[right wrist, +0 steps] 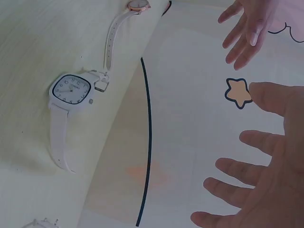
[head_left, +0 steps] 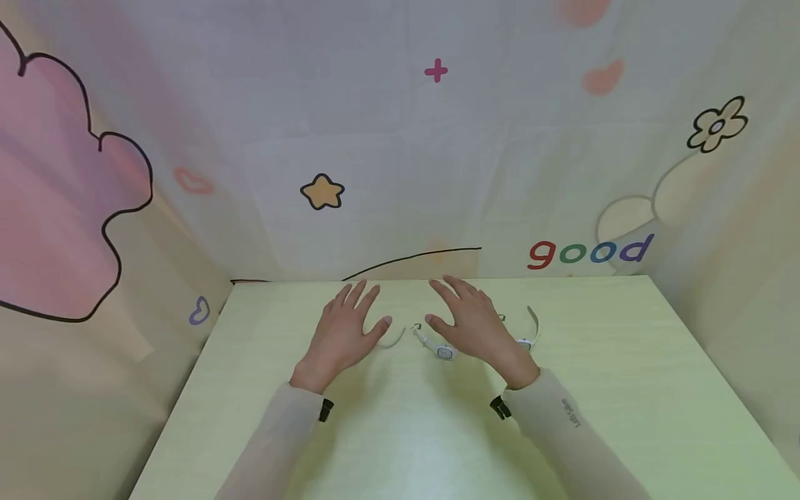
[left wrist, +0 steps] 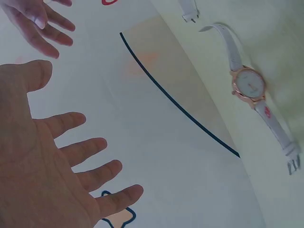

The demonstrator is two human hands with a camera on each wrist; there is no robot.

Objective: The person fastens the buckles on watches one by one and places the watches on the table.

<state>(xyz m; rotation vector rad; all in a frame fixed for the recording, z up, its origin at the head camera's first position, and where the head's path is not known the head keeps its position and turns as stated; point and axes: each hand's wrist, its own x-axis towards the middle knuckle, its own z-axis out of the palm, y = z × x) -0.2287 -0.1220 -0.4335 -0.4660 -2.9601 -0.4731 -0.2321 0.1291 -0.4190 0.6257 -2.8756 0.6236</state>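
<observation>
Both hands are held up over the table with fingers spread and nothing in them. My left hand [head_left: 342, 335] is nearest a wristwatch with a round rose-gold case [left wrist: 249, 85] and a white strap; in the head view that hand hides all but a strap end [head_left: 396, 339]. Between the hands lies a white wristwatch with a rounded square face [head_left: 445, 353], seen whole in the right wrist view. My right hand [head_left: 480, 326] partly covers a third white-strapped wristwatch [head_left: 526, 343], which shows only its top edge [right wrist: 40, 223] in the right wrist view.
A pale wood-grain table [head_left: 400, 444] carries the watches. Right behind its far edge hangs a printed cloth [head_left: 387, 125] with a star, a flower and the word "good". More cloth hangs along both sides. Black straps [head_left: 326, 410] show at the sleeve cuffs.
</observation>
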